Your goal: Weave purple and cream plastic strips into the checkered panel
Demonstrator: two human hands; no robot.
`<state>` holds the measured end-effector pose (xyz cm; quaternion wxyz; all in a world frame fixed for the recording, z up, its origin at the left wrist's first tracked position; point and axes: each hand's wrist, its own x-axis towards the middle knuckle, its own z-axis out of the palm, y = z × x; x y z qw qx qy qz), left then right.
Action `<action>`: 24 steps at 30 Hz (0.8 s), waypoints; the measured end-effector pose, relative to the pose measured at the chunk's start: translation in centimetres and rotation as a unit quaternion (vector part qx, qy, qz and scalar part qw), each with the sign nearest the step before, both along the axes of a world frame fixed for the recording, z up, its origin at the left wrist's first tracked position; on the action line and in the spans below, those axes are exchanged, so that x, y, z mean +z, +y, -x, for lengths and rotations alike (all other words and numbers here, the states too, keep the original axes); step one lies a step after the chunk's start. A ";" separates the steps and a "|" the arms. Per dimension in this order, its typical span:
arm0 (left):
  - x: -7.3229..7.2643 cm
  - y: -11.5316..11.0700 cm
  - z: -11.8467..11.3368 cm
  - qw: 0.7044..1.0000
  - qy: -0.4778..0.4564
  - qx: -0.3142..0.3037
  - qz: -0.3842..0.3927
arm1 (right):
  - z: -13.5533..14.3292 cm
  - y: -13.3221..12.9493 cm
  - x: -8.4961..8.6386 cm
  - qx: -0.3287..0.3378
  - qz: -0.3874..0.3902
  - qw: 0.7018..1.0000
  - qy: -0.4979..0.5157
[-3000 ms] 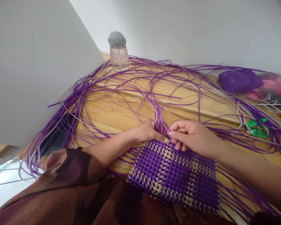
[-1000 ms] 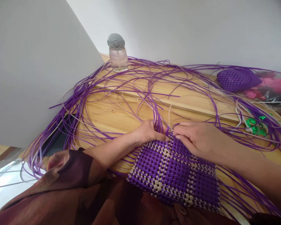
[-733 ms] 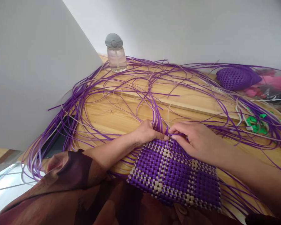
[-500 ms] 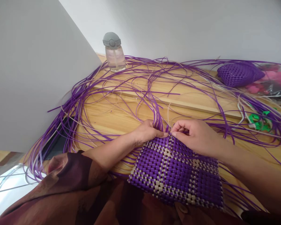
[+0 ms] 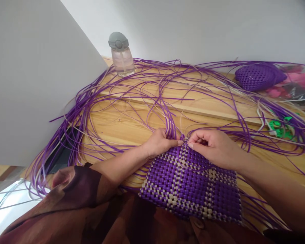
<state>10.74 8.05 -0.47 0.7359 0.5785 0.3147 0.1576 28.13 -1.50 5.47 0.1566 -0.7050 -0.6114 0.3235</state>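
In the head view, the woven panel [image 5: 193,183] is held by its far edge in the grip of the left hand [image 5: 161,142], at the near side of the worktop [image 5: 109,120]; a purple strand [image 5: 178,156] seems pinched by the right hand [image 5: 213,145]. Threading is apparently underway; careful tightening seems called for.

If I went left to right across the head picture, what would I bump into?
Dark thing → bottle → left hand → right hand → green thing.
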 end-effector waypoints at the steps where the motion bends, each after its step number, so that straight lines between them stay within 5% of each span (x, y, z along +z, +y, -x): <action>1: 0.0 0.0 0.0 1.000 -0.002 -0.005 0.002 | 0.0 0.0 -0.1 -0.002 -0.001 1.000 0.008; 11: -0.3 0.4 0.3 1.000 -0.001 -0.021 -0.004 | 0.1 -0.4 -0.2 0.017 -0.069 0.996 -0.052; 15: 0.5 0.5 0.4 0.999 -0.004 -0.042 -0.020 | 1.7 -2.5 -0.4 0.063 -0.254 0.952 -0.161; 21: 0.6 0.6 0.4 0.998 0.030 -0.045 -0.038 | 2.9 -6.0 -1.2 0.112 -0.245 0.942 -0.200; 24: 0.1 0.6 0.3 0.998 0.028 -0.046 -0.036 | 1.6 -6.4 -0.7 0.129 -0.301 0.905 -0.272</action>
